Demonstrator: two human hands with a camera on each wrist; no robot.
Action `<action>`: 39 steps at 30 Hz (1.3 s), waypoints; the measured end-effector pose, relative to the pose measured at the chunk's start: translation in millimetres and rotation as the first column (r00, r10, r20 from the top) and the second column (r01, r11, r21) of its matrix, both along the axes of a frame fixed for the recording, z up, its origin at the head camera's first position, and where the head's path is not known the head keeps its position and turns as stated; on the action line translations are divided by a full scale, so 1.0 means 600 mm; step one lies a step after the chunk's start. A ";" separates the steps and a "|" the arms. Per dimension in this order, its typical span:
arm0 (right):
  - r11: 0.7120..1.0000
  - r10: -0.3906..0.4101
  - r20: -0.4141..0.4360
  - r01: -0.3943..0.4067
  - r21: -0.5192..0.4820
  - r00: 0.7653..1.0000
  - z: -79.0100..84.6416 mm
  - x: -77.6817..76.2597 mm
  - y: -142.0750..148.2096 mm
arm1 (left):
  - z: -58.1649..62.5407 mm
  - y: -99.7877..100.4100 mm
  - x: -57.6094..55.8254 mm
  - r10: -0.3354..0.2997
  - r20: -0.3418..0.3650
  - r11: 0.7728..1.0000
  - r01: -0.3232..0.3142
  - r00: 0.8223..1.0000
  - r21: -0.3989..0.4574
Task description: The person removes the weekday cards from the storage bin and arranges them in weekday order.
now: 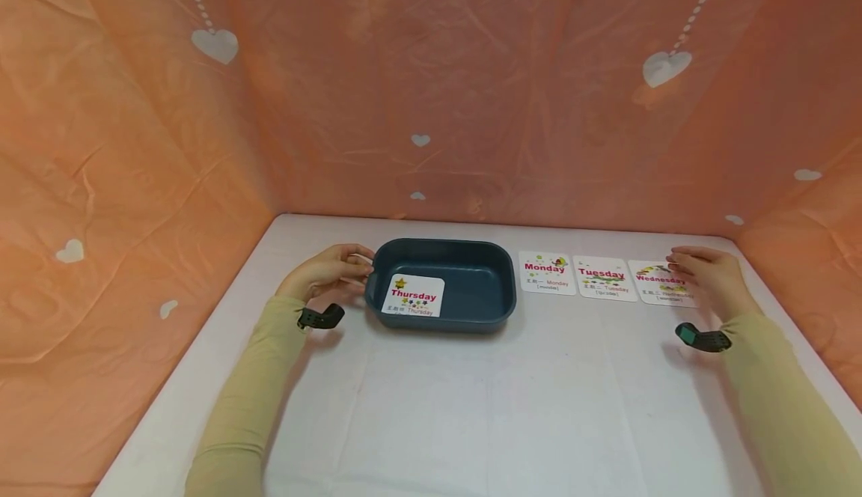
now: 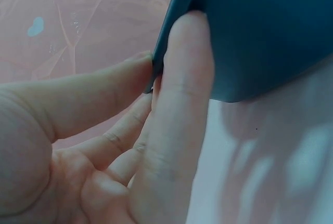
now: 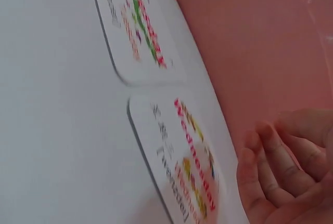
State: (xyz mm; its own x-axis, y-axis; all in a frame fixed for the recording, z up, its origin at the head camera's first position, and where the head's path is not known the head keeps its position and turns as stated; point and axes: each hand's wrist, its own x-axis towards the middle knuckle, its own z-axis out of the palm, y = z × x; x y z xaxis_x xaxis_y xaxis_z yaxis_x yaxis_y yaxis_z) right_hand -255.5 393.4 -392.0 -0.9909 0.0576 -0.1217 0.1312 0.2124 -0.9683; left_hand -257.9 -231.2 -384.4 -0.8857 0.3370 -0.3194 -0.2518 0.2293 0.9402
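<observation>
My left hand (image 1: 331,271) is at the left end of a dark blue tray (image 1: 478,325). In the left wrist view, its thumb and forefinger pinch the tray's rim (image 2: 165,37). A white card reading Thursday (image 1: 414,296) lies in the left part of the tray. To the right, cards reading Monday (image 1: 547,272), Tuesday (image 1: 604,278) and Wednesday (image 1: 656,283) form a row on the table. Over the right edge of the Wednesday card hovers my right hand (image 1: 715,278), its fingers loosely curled with nothing in them.
A white cloth covers the table (image 1: 512,415). Orange curtains with white hearts (image 1: 431,93) hang close behind the table and along both sides. Each wrist carries a small black camera (image 1: 322,317), and the one on the right wrist sits low over the table.
</observation>
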 end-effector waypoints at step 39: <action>0.934 0.350 -0.116 -0.356 -0.029 0.929 0.064 -0.017 -0.283 | 0.009 -0.006 0.013 0.010 -0.023 1.000 -0.010 1.000 0.000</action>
